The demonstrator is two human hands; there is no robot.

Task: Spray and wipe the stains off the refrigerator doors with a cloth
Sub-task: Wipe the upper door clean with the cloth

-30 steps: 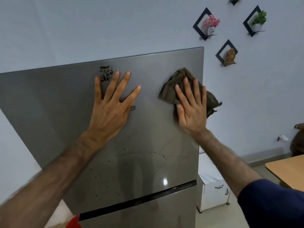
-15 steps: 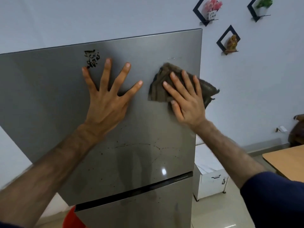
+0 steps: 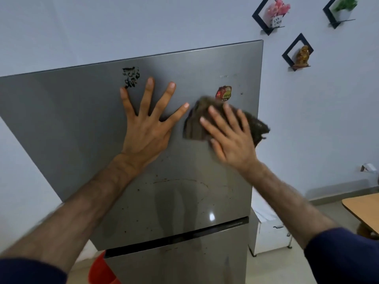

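The grey refrigerator's upper door (image 3: pixel 71 119) fills the middle of the view. My left hand (image 3: pixel 147 128) lies flat on it with fingers spread, holding nothing. To its right, my right hand (image 3: pixel 231 140) presses a brown cloth (image 3: pixel 194 124) against the door; part of the cloth hangs past the door's right edge. A red round sticker (image 3: pixel 224 92) shows just above the cloth. A torn black sticker mark (image 3: pixel 131 77) sits above my left fingers. Brown streaks and specks (image 3: pixel 180 181) mark the door below both hands. The lower door (image 3: pixel 174 265) begins under a dark gap.
Diamond-shaped wall shelves hold pink flowers (image 3: pixel 276 11), a green plant (image 3: pixel 344 7) and a small figurine (image 3: pixel 301 56). A white cabinet (image 3: pixel 270 228) stands right of the fridge, a wooden table corner (image 3: pixel 363 208) further right, and a red object (image 3: pixel 100 271) at the fridge's lower left.
My right hand slid the cloth leftward and down across the door, uncovering the red sticker. My left hand stayed flat on the door with its fingers spreading wider.
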